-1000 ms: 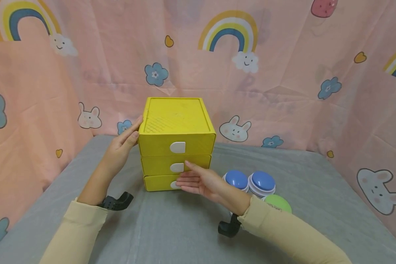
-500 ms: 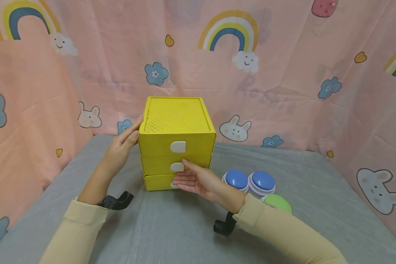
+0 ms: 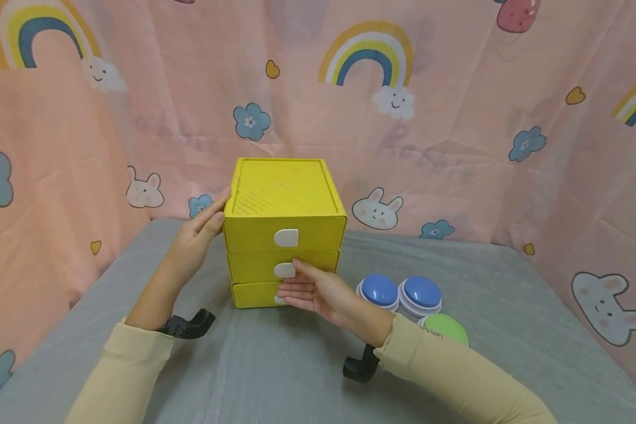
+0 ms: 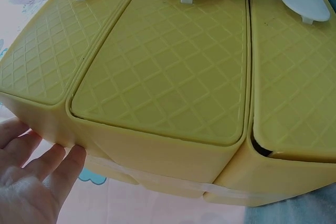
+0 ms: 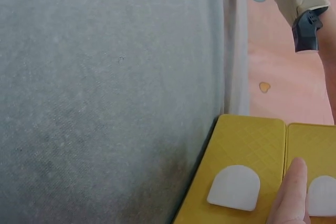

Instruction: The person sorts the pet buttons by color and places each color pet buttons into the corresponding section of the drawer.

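our straight-fingered left hand (image 3: pixel 188 244) touches the yellow drawer unit (image 3: pixel 281 203) toward the surface (image 3: pixel 244 368)'s back edge; right hand (image 3: pixel 323 292) pinches the middle handle (image 3: pixel 284 270)

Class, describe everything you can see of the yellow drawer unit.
The yellow drawer unit, apparently plastic, stands upright on grey cloth. It has a flat, rimmed top and three stacked drawers with lattice-textured fronts, each bearing a white, rounded handle. All look closed, though a small dark gap shows at a corner of the bottom drawer. The left hand touches the unit's left side. The right hand is at the middle handle; whether it pinches it is unclear.
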### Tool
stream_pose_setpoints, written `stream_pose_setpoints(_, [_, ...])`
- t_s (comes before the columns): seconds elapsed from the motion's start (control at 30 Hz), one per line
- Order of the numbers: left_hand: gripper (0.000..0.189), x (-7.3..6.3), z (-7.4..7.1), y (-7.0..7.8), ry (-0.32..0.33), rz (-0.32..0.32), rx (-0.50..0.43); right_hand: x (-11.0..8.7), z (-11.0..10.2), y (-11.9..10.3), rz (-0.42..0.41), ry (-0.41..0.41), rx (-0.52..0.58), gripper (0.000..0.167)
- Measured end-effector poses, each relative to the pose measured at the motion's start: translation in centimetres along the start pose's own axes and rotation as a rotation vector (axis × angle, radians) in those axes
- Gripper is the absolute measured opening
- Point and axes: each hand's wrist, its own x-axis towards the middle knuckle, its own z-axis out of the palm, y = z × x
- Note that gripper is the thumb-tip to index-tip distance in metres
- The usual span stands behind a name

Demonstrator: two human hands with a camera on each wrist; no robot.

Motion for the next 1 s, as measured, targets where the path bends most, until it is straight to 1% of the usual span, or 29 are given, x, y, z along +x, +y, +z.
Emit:
stream_pose_setpoints(0.27, [0.051, -0.03, 0.04, 0.09, 0.001, 0.004, -0.011, 0.12, 0.01, -0.05, -0.011, 0.003, -0.010, 0.054])
stream_pose_setpoints(0.53, [0.052, -0.01, -0.10, -0.26, -0.006, 0.000, -0.008, 0.15, -0.20, 0.19, -0.019, 0.003, -0.022, 0.052])
stream_pose_setpoints(0.87, [0.051, 0.04, -0.09, -0.30, -0.002, 0.013, -0.009, -0.44, -0.34, 0.32, -0.014, 0.002, -0.047, 0.051])
stream_pose_setpoints(1.0, [0.051, 0.04, -0.11, -0.26, -0.007, 0.017, -0.012, -0.69, -0.44, 0.47, -0.016, -0.012, -0.055, 0.053])
